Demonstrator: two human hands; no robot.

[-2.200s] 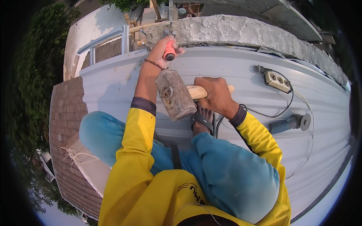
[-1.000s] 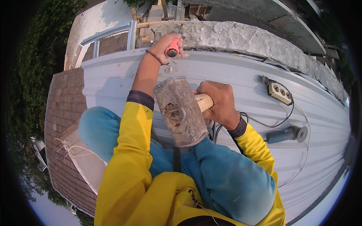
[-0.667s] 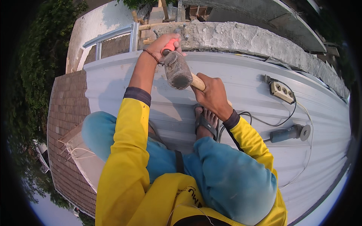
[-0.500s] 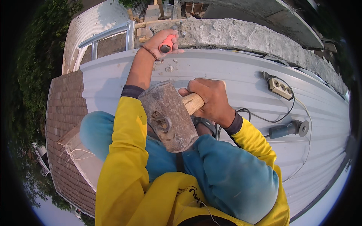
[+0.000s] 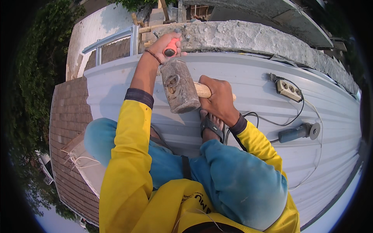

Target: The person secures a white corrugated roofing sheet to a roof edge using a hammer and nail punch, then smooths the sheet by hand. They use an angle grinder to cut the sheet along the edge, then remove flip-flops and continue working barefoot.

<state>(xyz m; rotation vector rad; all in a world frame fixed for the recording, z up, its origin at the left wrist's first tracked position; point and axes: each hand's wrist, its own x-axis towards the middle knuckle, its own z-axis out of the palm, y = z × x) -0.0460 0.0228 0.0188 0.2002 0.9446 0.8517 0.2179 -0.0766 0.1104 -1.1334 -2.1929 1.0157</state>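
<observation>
My left hand [image 5: 166, 42] grips a chisel with a pink-red guard and dark striking end [image 5: 170, 50], held at the near left part of a rough concrete ledge [image 5: 248, 34]. My right hand [image 5: 217, 99] is wrapped round the wooden handle of a heavy hammer [image 5: 204, 90]. Its worn, grey metal head [image 5: 179, 93] is just below and beside the chisel's end, over the white corrugated metal sheet [image 5: 272, 116] on which my sandalled foot [image 5: 211, 124] rests.
On the sheet at right lie a power strip [image 5: 288, 89], cables [image 5: 272, 123] and an angle grinder [image 5: 295, 132]. A tiled roof [image 5: 68, 112] is at left, with a metal frame [image 5: 108, 39] beyond. Concrete slabs and wooden poles stand past the ledge.
The hammer head has swung up to the chisel, back down toward my lap, and is now raised again toward my left hand. My left hand stays on the chisel at the ledge.
</observation>
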